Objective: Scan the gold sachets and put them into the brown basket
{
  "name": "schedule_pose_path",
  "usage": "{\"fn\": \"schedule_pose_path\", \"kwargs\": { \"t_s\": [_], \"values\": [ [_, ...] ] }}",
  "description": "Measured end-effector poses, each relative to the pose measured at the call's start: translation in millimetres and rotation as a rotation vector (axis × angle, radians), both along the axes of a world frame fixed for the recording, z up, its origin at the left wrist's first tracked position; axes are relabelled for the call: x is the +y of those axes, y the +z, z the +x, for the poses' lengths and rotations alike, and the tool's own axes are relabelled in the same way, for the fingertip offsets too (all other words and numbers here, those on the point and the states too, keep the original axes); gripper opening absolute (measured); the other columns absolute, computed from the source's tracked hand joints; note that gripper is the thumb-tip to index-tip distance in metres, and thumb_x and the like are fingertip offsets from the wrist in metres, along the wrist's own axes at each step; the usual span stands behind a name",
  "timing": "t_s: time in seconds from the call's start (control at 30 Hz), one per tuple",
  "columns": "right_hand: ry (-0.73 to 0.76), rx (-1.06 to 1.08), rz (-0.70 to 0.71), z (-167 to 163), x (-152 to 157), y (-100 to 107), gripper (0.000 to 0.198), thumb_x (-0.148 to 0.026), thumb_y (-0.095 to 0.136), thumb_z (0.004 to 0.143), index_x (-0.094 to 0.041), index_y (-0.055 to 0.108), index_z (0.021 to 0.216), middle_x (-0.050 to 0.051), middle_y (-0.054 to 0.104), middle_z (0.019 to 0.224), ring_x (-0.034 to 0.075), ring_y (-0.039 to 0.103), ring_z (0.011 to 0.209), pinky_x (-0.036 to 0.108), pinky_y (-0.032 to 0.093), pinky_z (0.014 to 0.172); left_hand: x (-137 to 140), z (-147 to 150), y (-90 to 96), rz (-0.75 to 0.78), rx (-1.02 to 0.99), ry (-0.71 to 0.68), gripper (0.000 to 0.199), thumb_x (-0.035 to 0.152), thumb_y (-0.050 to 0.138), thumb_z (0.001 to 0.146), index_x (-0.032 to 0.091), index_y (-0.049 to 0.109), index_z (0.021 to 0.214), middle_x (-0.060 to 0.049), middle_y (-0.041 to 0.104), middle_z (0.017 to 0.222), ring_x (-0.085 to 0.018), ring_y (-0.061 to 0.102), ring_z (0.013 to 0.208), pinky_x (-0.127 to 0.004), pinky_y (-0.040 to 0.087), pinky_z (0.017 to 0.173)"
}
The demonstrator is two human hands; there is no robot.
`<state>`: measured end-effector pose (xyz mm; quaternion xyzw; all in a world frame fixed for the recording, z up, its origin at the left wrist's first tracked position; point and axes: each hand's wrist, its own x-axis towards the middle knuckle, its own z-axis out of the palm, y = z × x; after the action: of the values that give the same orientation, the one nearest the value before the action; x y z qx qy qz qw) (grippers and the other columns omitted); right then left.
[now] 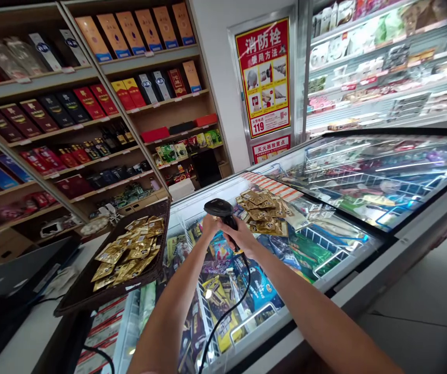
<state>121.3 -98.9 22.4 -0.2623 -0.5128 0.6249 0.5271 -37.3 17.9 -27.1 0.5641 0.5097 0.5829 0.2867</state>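
The right hand (242, 239) is closed around the handle of a black scanner (219, 208), which is held above the glass top of the freezer (406, 243), nearer to its left end than to its right end; the left hand (209, 228) touches the scanner from below its head, but its fingers are mostly hidden, so I cannot tell how firmly it grips; a black cable (227, 310) goes from the handle down between the two forearms; just beyond the scanner, toward the far edge of the glass, lies a loose pile of gold packets (262, 210), some overlapping others; by the left end of the freezer is a dark basket (79, 299), in which more packets of the same gold colour are heaped; under the glass are many coloured bags (260, 288); behind, boxes (145, 28) stand on the shelves, and a red poster (264, 78) hangs on the wall
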Motion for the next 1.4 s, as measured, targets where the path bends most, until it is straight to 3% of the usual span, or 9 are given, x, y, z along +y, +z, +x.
{"fn": "schedule_pose_path", "kwargs": {
  "t_s": [0.13,0.37,0.63,0.87,1.4],
  "values": [
    [0.004,-0.026,0.013,-1,-1,-4,0.043,-0.058,0.072,0.075,-0.024,0.050,0.090,-0.010,0.046,0.050,0.008,0.036,0.033,0.022,0.030,0.033,-21,-43,-6.3,-0.023,-0.107,0.096,0.034,0.024,0.084,0.063,0.019,0.066,0.092,0.001,0.066,0.079,-0.015,0.064,0.071,-0.023,0.050,0.063],
    [0.131,-0.151,0.038,6,-8,-3,0.044,-0.057,0.075,0.073,-0.024,0.051,0.091,-0.010,0.046,0.051,0.008,0.037,0.034,0.022,0.031,0.035,-26,-55,-17.6,-0.024,-0.400,0.187,0.046,0.051,0.075,0.072,0.019,0.060,0.103,0.001,0.065,0.074,-0.009,0.060,0.057,-0.020,0.046,0.053],
    [0.190,-0.250,0.057,15,-6,-5,0.044,-0.058,0.072,0.077,-0.023,0.049,0.091,-0.009,0.048,0.056,0.007,0.038,0.036,0.021,0.030,0.036,-24,-61,-14.9,0.081,-0.588,0.262,0.048,0.054,0.080,0.066,0.021,0.057,0.091,0.009,0.053,0.061,-0.005,0.048,0.045,-0.017,0.037,0.046],
    [0.203,-0.364,0.101,14,-7,-4,0.043,-0.059,0.069,0.080,-0.022,0.052,0.094,-0.010,0.045,0.051,0.007,0.037,0.034,0.022,0.031,0.036,-23,-59,-15.3,0.088,-0.633,0.258,0.049,0.052,0.082,0.063,0.019,0.062,0.093,0.004,0.060,0.068,-0.008,0.058,0.055,-0.018,0.039,0.049],
    [0.166,-0.380,0.122,13,-10,-2,0.038,-0.054,0.073,0.077,-0.023,0.052,0.084,-0.009,0.045,0.047,0.007,0.036,0.032,0.022,0.028,0.035,-19,-60,-16.8,0.078,-0.631,0.257,0.041,0.050,0.078,0.069,0.020,0.062,0.092,0.004,0.059,0.069,-0.010,0.061,0.061,-0.020,0.046,0.058]
  ]
}}
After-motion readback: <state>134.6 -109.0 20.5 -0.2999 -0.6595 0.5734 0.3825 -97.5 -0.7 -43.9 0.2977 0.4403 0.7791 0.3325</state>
